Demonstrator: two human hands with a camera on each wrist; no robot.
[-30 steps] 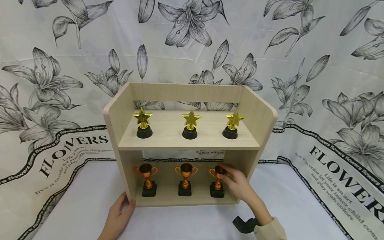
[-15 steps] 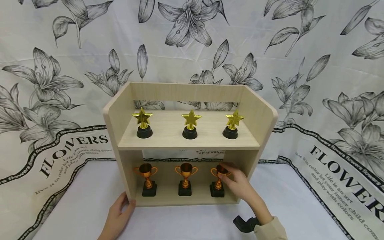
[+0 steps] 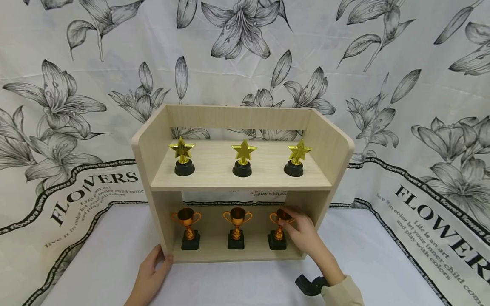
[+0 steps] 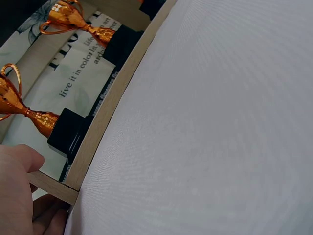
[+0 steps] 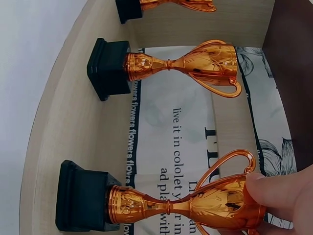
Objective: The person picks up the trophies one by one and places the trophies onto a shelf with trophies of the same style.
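Note:
In the head view a two-tier wooden shelf holds a row of three orange-gold trophy cups on black square bases below. My right hand pinches the rim of the right trophy cup, whose base stands on the lower board. Beside it are the middle trophy cup and the left trophy cup, both upright. My left hand grips the lower front edge of the shelf's left side panel, thumb on one face and fingers on the other.
On the upper board stand three gold star trophies, the left star, the middle star and the right star, on round black bases. A black curved object shows by the right wrist. Flower-printed cloth hangs behind.
The right trophy cup has shifted slightly back and to the right in my right hand. My left hand stays in place on the shelf.

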